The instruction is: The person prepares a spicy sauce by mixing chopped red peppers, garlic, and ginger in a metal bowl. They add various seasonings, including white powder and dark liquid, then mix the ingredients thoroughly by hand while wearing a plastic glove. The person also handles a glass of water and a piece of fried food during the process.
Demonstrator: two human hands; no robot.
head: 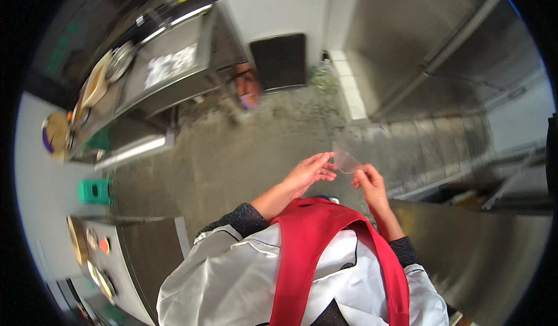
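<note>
Between my two hands is a small piece of thin, clear plastic [345, 159], roughly triangular as it shows here. My right hand [369, 183] pinches its lower right corner between thumb and fingers. At the plastic's left edge is my left hand [313, 172], fingers spread and slightly curled; whether its fingertips touch the plastic cannot be told. Both hands are held out in front of my red apron [311, 234], above the grey floor.
A steel sink counter [174, 79] with a pan and trays stands at upper left. A green stool [95, 191] is at left, above a steel-topped counter [117, 256] with plates. Against the wall leans a dark panel [279, 62]. Steel surfaces [484, 247] flank me on the right.
</note>
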